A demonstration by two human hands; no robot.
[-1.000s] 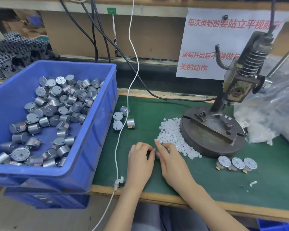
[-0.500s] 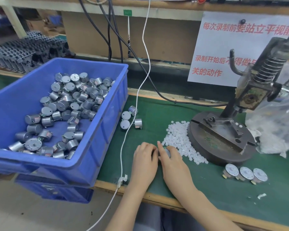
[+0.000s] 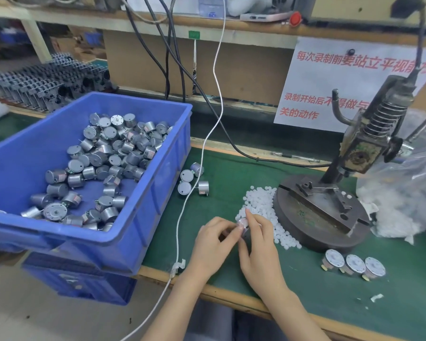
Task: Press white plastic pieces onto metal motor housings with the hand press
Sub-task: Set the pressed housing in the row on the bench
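Right of the blue plastic bin point(image 3: 89, 244), the left hand point(image 3: 213, 243) and right hand point(image 3: 260, 249) have both grips clamped on one small silver metal motor housing point(image 3: 242, 223), just beside the heap of white plastic pieces point(image 3: 261, 203). Probably they are seating a piece; next, it should be set squarely under the dark iron hand press point(image 3: 330, 210).

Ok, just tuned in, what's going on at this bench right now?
A person holds one motor housing between the left hand and right hand, beside the pile of white plastic pieces, apparently fitting a piece on it. The hand press on the right is untouched. Three motors stand in a row in front of it. A blue bin of housings sits to the left.
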